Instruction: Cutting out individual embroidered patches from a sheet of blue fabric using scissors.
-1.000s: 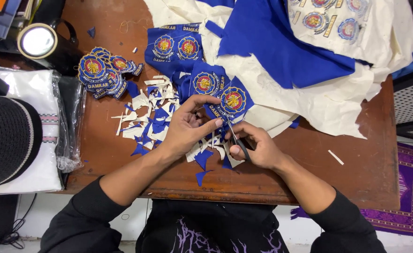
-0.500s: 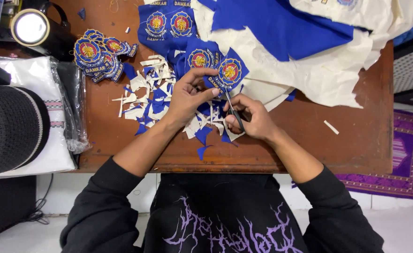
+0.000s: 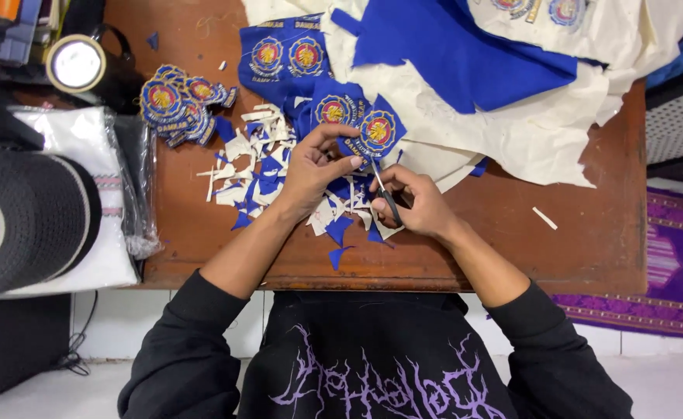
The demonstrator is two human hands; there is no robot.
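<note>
My left hand (image 3: 316, 169) pinches the edge of a blue cloth patch with a round red and yellow emblem (image 3: 378, 130). My right hand (image 3: 419, 203) grips a small pair of scissors (image 3: 389, 199), blades pointing up at the patch's lower edge. Both hands rest over a wooden table (image 3: 589, 233). The patch is still joined to a strip of blue fabric carrying more emblems (image 3: 287, 58).
Blue and cream offcuts (image 3: 252, 167) litter the table left of my hands. A stack of cut patches (image 3: 178, 101) lies further left. Large cream and blue fabric sheets (image 3: 512, 85) cover the far right. A lit lamp (image 3: 75, 64), a black hat (image 3: 23, 221) and a folded white cloth (image 3: 74, 132) sit at the left.
The camera view shifted and tilted a little. Both hands stay on the patch and scissors, with the scissors edging along the patch's lower border.
</note>
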